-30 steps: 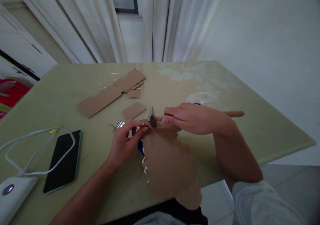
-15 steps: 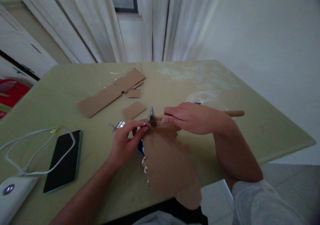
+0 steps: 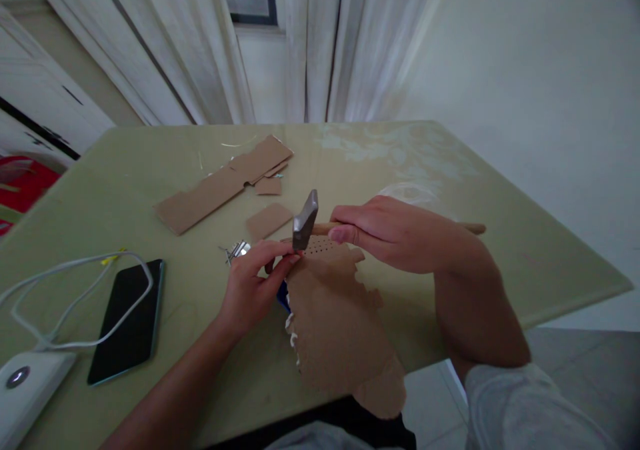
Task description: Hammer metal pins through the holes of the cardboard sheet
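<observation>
Gripping the wooden handle of a small hammer [image 3: 320, 223] close behind its head, the right hand [image 3: 395, 233] holds the tool with the metal head tilted just above the far edge of a torn sheet of cardboard [image 3: 337, 313]. The fingers of that hand are wrapped tight around the handle, whose far end shows past the wrist. The left hand [image 3: 253, 287] sits at the same edge of the sheet, thumb and forefinger pinched narrow right below the hammer head; what they pinch is too small to make out. A row of tiny holes dots the cardboard beside the pinch. The sheet lies on the green desk [image 3: 500, 237] and hangs over its near edge toward the person's lap.

A few shiny metal bits [image 3: 236, 251] lie just left of the left hand. Farther back rest a small cardboard scrap [image 3: 269, 221] and a long folded cardboard strip [image 3: 225, 183]. At the left, a dark phone [image 3: 127, 320] lies face up with a white cable [image 3: 65, 290] looped over it, next to a white box [image 3: 23, 387]. Pale curtains [image 3: 310, 43] hang behind the desk.
</observation>
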A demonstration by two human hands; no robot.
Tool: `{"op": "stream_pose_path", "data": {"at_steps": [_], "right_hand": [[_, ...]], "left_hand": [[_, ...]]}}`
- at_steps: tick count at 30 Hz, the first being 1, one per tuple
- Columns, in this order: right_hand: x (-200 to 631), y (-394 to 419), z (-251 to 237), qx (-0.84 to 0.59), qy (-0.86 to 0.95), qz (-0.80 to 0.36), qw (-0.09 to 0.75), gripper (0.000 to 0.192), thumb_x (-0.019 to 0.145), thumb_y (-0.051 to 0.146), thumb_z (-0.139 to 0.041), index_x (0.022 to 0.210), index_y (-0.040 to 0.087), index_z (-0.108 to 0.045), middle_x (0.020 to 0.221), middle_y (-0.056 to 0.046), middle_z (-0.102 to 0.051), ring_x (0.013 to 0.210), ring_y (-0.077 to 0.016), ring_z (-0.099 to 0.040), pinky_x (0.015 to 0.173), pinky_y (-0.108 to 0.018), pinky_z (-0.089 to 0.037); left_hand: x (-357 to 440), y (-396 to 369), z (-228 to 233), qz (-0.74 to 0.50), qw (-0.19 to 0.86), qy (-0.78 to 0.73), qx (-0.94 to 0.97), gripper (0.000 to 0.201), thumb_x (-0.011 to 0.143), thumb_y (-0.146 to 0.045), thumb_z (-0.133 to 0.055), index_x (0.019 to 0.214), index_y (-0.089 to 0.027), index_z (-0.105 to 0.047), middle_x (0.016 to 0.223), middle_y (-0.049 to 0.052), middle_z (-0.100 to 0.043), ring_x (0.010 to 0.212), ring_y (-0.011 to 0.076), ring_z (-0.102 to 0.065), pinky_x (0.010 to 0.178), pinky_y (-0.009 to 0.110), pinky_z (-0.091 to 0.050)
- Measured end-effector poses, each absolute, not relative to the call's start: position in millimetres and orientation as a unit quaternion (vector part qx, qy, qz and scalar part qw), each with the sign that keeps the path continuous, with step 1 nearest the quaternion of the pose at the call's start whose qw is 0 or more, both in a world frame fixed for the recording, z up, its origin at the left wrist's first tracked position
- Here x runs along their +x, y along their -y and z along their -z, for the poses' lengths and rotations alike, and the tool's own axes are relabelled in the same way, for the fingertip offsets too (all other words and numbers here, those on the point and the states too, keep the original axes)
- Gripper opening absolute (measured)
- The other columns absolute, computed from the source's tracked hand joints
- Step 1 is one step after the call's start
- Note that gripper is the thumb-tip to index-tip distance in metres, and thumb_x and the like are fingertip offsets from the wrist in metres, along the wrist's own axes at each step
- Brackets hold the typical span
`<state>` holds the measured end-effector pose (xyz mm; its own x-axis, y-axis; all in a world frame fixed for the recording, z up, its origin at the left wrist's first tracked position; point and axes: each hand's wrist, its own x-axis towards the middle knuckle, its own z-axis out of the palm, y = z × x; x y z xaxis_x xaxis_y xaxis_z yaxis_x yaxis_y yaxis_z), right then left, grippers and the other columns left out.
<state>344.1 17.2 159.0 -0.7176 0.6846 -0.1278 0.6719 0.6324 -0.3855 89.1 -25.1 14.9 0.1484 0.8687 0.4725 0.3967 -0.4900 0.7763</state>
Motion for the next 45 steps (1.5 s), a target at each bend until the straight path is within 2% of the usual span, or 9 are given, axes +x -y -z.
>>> {"op": "stream_pose_path", "data": {"at_steps": [12, 19, 24, 31, 36, 41, 45], "right_hand": [[343.7, -17.1, -158.6, -0.39, 0.901, -0.189, 0.019, 0.045, 0.119, 0.047, -0.033, 0.099, 0.02, -0.063, 0.077, -0.002, -0.065, 0.07, -0.0176, -0.056, 0.071, -0.033, -0.029], [341.3, -21.5, -150.6, -0.424, 0.893, -0.149, -0.039, 0.044, 0.119, 0.043, -0.036, 0.103, 0.018, -0.068, 0.086, -0.007, -0.073, 0.072, -0.0192, -0.059, 0.069, -0.034, -0.029], [341.7, -25.1, -146.7, -0.418, 0.894, -0.15, -0.06, 0.047, 0.119, 0.045, -0.034, 0.106, 0.018, -0.07, 0.091, -0.009, -0.075, 0.074, -0.0199, -0.061, 0.07, -0.033, -0.03], [340.9, -25.8, -144.2, -0.417, 0.891, -0.163, -0.079, 0.045, 0.119, 0.046, -0.036, 0.108, 0.018, -0.07, 0.087, -0.008, -0.074, 0.072, -0.0203, -0.06, 0.068, -0.033, -0.03], [340.5, -25.3, -144.8, -0.411, 0.892, -0.169, -0.08, 0.045, 0.119, 0.045, -0.035, 0.11, 0.018, -0.07, 0.091, -0.009, -0.075, 0.076, -0.0206, -0.062, 0.07, -0.033, -0.032], [339.1, -23.6, -146.4, -0.415, 0.891, -0.166, -0.083, 0.045, 0.119, 0.044, -0.035, 0.11, 0.018, -0.07, 0.086, -0.008, -0.074, 0.069, -0.0194, -0.059, 0.067, -0.033, -0.03], [338.2, -23.3, -147.0, -0.415, 0.891, -0.166, -0.083, 0.044, 0.119, 0.044, -0.036, 0.109, 0.018, -0.07, 0.087, -0.008, -0.074, 0.071, -0.0195, -0.06, 0.067, -0.032, -0.031]], "left_hand": [[86.6, 26.0, -11.2, -0.479, 0.233, -0.445, 0.72, 0.009, 0.1, -0.023, -0.075, 0.104, -0.026, -0.083, 0.098, 0.0, -0.085, 0.068, 0.0125, -0.063, 0.064, 0.026, -0.05], [86.3, 26.7, -10.5, -0.473, 0.237, -0.461, 0.713, 0.007, 0.099, -0.028, -0.075, 0.1, -0.026, -0.082, 0.093, 0.0, -0.083, 0.067, 0.0136, -0.061, 0.066, 0.028, -0.051], [85.7, 27.2, -11.2, -0.468, 0.281, -0.477, 0.689, 0.009, 0.099, -0.032, -0.076, 0.099, -0.026, -0.082, 0.093, 0.001, -0.082, 0.069, 0.0146, -0.061, 0.066, 0.029, -0.052], [81.1, 24.9, -9.8, -0.446, 0.353, -0.503, 0.65, 0.015, 0.097, -0.038, -0.076, 0.097, -0.025, -0.083, 0.089, 0.002, -0.083, 0.069, 0.0163, -0.066, 0.062, 0.029, -0.051], [80.1, 24.0, -11.2, -0.45, 0.347, -0.501, 0.653, 0.014, 0.096, -0.038, -0.078, 0.098, -0.025, -0.084, 0.091, 0.001, -0.084, 0.068, 0.0155, -0.065, 0.064, 0.029, -0.052], [78.9, 23.5, -6.1, -0.452, 0.345, -0.491, 0.659, 0.013, 0.097, -0.037, -0.078, 0.101, -0.026, -0.084, 0.096, 0.001, -0.085, 0.071, 0.0149, -0.066, 0.067, 0.028, -0.053], [80.1, 23.6, -4.4, -0.461, 0.324, -0.48, 0.672, 0.011, 0.099, -0.034, -0.078, 0.103, -0.026, -0.084, 0.101, 0.0, -0.085, 0.071, 0.0131, -0.064, 0.069, 0.027, -0.053]]}}
